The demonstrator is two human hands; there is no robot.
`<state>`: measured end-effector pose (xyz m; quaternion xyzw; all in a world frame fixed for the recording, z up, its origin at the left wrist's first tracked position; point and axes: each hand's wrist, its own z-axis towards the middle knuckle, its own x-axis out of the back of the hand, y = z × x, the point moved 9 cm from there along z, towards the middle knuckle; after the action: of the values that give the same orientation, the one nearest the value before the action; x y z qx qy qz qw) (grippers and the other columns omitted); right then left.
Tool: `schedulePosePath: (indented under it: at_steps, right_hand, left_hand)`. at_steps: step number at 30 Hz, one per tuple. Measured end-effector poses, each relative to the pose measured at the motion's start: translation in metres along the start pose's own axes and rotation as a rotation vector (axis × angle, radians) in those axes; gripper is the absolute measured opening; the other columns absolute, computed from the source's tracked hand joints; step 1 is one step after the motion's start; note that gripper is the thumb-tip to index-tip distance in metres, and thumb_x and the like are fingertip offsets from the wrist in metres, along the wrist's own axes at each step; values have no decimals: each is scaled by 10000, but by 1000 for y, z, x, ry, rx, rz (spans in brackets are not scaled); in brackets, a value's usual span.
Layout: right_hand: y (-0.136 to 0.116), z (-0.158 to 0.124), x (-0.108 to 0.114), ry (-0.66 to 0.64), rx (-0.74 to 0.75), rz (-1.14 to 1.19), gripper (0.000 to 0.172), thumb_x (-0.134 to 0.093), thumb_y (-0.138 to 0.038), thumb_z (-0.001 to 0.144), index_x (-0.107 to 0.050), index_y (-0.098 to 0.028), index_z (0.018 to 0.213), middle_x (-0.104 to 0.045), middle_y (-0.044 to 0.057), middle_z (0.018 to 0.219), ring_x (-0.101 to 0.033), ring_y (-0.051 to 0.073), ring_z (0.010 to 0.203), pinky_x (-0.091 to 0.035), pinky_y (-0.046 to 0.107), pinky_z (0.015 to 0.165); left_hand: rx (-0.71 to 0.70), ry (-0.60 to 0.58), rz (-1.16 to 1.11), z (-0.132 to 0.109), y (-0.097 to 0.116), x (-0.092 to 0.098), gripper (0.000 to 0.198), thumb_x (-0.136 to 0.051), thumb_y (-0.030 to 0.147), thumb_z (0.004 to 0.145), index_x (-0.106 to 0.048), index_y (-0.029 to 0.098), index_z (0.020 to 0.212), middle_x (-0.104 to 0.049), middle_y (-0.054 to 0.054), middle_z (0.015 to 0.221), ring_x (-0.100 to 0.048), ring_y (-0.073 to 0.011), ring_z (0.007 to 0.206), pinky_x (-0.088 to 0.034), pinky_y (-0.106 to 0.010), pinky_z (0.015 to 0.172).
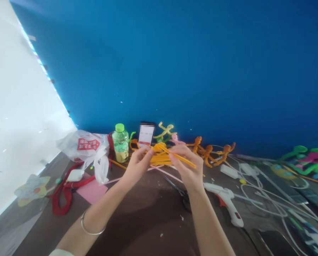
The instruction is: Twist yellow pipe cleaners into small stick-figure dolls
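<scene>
taking the green-capped bottle (120, 144) as my marker, i see the yellow-orange wound piece (160, 147) held up to its right and a little nearer the person. the left hand (139, 163) pinches one side of it between thumb and fingertips; the right hand (187, 163) grips the loose straight ends, which slant out past its fingers. neither hand is free. for winding or shaping at this point, i'd judge it best to keep the left pinch firm right at the knot and let the right guide the ends in short, snug turns, so the coils sit close and don't spring loose. the free ends want watching, since they hang near the loose orange strands (160, 161) lying to the bottle's right and could snag. as for room, the blue panel (174, 71) rises close behind the bottle and limits any forward reach. the best space looks to be the brown tabletop (148, 220) on the person's side of the bottle, between the forearms. farther right of the bottle, the scissors (178, 188), partly behind the right forearm, then the glue gun (225, 199) and white cables (265, 195), crowd any wide rightward swing.
</scene>
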<state>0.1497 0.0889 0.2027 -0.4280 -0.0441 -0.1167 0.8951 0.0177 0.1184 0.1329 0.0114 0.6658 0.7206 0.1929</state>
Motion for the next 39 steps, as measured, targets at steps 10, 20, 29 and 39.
schedulePosePath:
  at_steps: [10,20,29,39]
  right_hand:
    - [17,-7,-1,116,-71,199,40,-636,-209,703,-635,-246,719,-572,16,778,-549,176,782,-432,321,721]
    - [43,-16,-32,64,-429,661,117,-627,-301,670,-540,-227,643,-495,-13,688,-480,129,621,-423,291,638]
    - [49,-29,-60,-186,-713,783,199,-553,-398,649,-458,-224,643,-484,3,619,-475,161,590,-394,282,532]
    - [53,-32,-65,-288,-784,873,171,-641,-370,652,-593,-208,682,-586,6,690,-532,150,647,-438,290,653]
  left_hand:
    - [308,-133,-559,-12,-23,-27,270,-572,417,750,-426,189,749,-113,112,455,-82,-26,349,-75,-135,337]
    - [453,-362,-771,-20,-35,-46,244,-523,391,784,-429,176,715,-107,106,434,-28,-34,349,-82,-145,330]
    - [410,-522,-699,-21,-33,-45,232,-540,388,757,-509,158,748,-86,112,439,-10,-23,332,-89,-139,325]
    - [221,-428,-407,-10,-17,-22,259,-600,377,721,-574,124,678,-148,113,420,-87,-3,323,-130,-137,325]
